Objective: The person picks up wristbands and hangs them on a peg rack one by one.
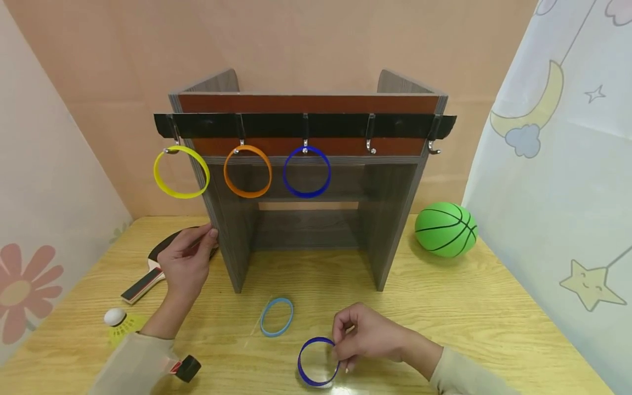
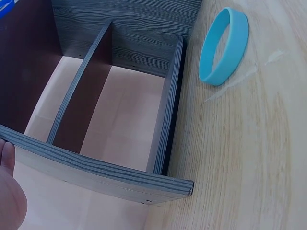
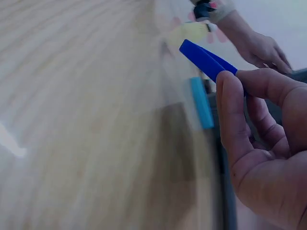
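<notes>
My right hand (image 1: 367,334) pinches a dark blue wristband (image 1: 303,365) between thumb and fingers, close over the wooden table. In the right wrist view the blue band (image 3: 204,60) stands out from the fingertips. My left hand (image 1: 187,260) reaches to the left side panel (image 1: 224,241) of a grey wooden rack, fingertips against it near its front edge. A light blue wristband (image 1: 263,318) lies on the table before the rack. Along the rack's black strip (image 1: 274,125), a yellow band (image 1: 157,178), an orange band (image 1: 269,175) and another blue band (image 1: 306,195) hang from hooks.
Two hooks on the right, one of them a metal hook (image 1: 434,149), carry no band. A green ball (image 1: 446,230) sits right of the rack. At left lie a table tennis paddle (image 1: 142,286), partly behind my left hand, and a shuttlecock (image 1: 116,318).
</notes>
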